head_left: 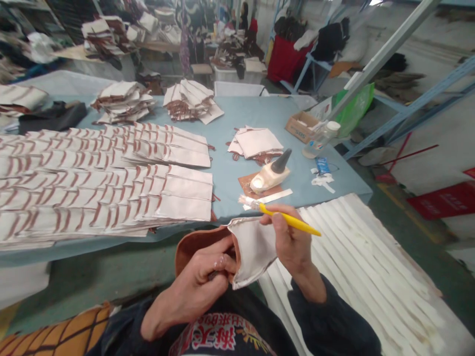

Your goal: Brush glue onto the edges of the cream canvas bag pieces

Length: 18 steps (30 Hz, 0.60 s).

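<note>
The left hand [202,274] points toward two o'clock, clamped on a pouch [256,247]; the right hand [294,242], angled toward eleven, pinches a brush [301,225].

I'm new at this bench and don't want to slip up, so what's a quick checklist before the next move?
1. Brush held in the right hand: ok.
2. Pouch held in the left hand: ok.
3. Bristles wet enough: cannot tell.
4. Cream container on the table: ok.
5. Lid on the jar: ok.
</note>
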Available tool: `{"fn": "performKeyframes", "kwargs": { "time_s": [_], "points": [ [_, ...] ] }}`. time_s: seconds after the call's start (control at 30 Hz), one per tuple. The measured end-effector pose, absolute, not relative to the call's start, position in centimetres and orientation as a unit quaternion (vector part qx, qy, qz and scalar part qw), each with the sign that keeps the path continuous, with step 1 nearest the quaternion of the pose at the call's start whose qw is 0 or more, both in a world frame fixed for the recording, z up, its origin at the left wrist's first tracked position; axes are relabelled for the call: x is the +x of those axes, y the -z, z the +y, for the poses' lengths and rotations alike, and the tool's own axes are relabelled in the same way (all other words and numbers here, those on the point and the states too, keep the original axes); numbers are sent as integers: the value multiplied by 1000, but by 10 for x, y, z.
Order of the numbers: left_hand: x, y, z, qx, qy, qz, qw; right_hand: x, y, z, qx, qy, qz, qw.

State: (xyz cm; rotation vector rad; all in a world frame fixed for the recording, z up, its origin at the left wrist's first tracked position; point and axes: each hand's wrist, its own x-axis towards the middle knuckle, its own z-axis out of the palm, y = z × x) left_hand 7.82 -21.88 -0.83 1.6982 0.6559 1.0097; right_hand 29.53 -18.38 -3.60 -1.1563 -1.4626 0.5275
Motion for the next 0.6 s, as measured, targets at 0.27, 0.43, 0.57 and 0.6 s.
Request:
{"fn": "performKeyframes", "kwargs": {
  "time_s": [0.27, 0.43, 0.57, 0.6],
  "points": [
    [73, 11, -223, 587, -318, 301, 681, 280, 62, -181, -507, -172, -631, 561],
    [66, 8, -209, 508, -294, 346, 732, 287, 54, -186, -508, -99, -666, 537],
    [78, 10, -195, 573, -295, 390, 658, 280, 55, -185, -507, -68, -682, 522],
    [81, 12, -192, 578, -297, 389, 653, 278, 55, -183, -511, -71, -676, 526]
  ]
}}
